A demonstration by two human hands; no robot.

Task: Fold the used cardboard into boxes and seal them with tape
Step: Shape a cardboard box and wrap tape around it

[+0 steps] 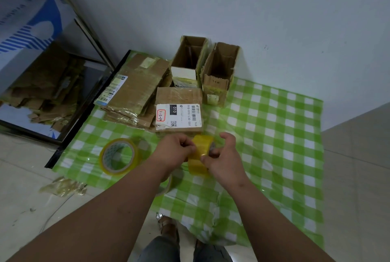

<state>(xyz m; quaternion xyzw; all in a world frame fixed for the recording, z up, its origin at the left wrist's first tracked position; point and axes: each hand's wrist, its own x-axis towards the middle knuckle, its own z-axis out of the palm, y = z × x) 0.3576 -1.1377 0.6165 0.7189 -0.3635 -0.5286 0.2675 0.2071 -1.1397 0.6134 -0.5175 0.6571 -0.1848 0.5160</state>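
We see a green checked cloth (274,135) spread on the tiled floor (25,177); on it lie flattened cardboard (135,86), a labelled box (179,111), two open boxes (219,71) and a tape roll (119,156).

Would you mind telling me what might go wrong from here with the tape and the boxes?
1. Both hands, left hand and right hand, pick at the yellow tape roll; the loose end may tear or restick.
2. The flat box with the shipping label lies just beyond the roll and may get knocked.

One head-worn wide-angle view looks steeply down and forward, close above the checked cloth (274,126) by a wall
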